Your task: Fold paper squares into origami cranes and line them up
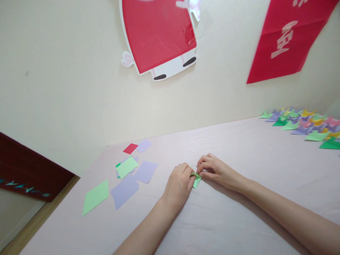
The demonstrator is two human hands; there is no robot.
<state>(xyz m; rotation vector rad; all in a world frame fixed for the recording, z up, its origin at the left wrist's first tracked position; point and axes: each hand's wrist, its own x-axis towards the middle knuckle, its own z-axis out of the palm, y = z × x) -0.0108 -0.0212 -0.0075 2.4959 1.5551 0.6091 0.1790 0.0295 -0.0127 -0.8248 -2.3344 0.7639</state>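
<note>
A small folded piece of light green paper (197, 180) lies on the pale pink tabletop (239, 219) between my hands. My left hand (179, 184) has its fingers curled and pinches the paper's left side. On the paper's right side my right hand (216, 170) is closed too, its fingertips pressed on the top edge. Most of the paper is hidden under the fingers.
Loose paper squares lie to the left: green (96, 196), lilac (124, 190), lilac (145, 171), green (126, 167), red (130, 148). Several folded paper shapes in mixed colours (305, 125) sit at the far right by the wall. Red posters (159, 33) hang on the wall.
</note>
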